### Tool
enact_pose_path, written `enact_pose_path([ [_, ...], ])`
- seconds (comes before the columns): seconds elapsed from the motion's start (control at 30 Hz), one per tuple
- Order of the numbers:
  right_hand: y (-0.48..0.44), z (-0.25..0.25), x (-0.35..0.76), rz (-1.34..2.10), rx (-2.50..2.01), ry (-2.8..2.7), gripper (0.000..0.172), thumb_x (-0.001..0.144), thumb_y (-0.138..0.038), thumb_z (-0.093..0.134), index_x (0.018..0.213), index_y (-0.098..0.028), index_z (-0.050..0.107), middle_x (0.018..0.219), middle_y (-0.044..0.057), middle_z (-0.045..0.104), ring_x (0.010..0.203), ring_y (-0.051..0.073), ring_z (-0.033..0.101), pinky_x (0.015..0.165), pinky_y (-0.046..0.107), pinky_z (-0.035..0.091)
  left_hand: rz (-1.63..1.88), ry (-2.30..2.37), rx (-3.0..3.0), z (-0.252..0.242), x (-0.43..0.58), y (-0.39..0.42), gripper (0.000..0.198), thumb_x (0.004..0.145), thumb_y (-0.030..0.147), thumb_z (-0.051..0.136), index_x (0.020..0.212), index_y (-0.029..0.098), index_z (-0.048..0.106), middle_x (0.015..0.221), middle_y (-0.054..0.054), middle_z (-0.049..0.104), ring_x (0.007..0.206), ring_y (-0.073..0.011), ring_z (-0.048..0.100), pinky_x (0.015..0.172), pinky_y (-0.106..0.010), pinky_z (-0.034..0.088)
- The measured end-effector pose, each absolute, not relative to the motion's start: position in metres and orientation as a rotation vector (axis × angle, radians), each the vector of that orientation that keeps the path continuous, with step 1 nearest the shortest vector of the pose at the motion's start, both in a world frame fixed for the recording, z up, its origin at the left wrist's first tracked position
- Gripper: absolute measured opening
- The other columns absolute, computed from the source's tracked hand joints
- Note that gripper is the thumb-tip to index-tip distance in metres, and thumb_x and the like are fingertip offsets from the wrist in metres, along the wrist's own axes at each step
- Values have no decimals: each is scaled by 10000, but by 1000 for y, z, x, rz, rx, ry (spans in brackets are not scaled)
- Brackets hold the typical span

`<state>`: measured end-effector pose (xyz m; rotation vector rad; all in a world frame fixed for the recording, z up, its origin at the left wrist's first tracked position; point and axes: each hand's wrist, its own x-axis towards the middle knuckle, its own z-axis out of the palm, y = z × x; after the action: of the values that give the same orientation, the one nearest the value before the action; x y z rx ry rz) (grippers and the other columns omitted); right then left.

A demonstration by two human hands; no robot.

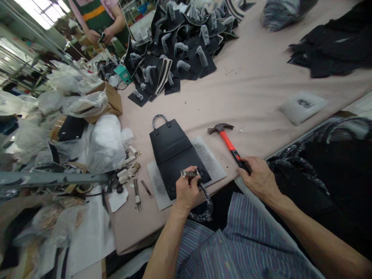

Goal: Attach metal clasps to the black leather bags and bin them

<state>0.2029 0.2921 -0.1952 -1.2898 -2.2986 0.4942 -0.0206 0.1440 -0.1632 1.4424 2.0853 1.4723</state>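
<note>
A black leather bag panel point(174, 145) with a fold across its middle lies over a speckled white board point(213, 162). One wrapped handle point(159, 118) sticks up at its far end, another point(207, 209) hangs off the near table edge. My left hand point(187, 190) is closed round a silver metal tool point(188, 174) above the panel's near end. My right hand point(258, 176) is closed on the black grip of a hammer point(228, 143), whose red shaft and metal head rest on the table.
Black pieces with wrapped handles point(186, 46) are heaped at the back. Metal tools point(136, 193) and white bottles lie left of the board, beside plastic bags point(106, 143). A white block point(303, 106) and black fabric point(334, 50) are at right. A person point(99, 19) stands at the back left.
</note>
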Motion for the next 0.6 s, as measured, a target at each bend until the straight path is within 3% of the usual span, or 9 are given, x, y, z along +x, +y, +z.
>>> enact_pose_path([
  [0.33, 311, -169, 186, 523, -1514, -2574, 351, 861, -206, 537, 1199, -136, 602, 1085, 167, 629, 987, 326, 620, 832, 393, 460, 1426, 2121, 1521, -163, -16, 145, 208, 898, 120, 607, 1090, 188, 647, 1094, -84, 748, 1039, -207, 724, 959, -343, 585],
  [0.5, 337, -156, 171, 1532, -1684, -1949, 410, 631, -94, 631, 1031, -183, 621, 796, 40, 612, 794, 233, 608, 692, 303, 427, 1383, 2134, 1479, -164, -11, 147, 227, 905, 130, 578, 1113, 189, 648, 1096, -85, 737, 1043, -208, 717, 964, -331, 574],
  [0.6, 345, -148, 158, 1915, -1597, -1634, 229, 715, -156, 607, 938, -191, 574, 692, 0, 561, 625, 169, 559, 587, 274, 444, 1387, 2111, 1470, -165, -9, 147, 238, 906, 138, 577, 1129, 185, 646, 1095, -84, 732, 1026, -203, 717, 956, -323, 572],
])
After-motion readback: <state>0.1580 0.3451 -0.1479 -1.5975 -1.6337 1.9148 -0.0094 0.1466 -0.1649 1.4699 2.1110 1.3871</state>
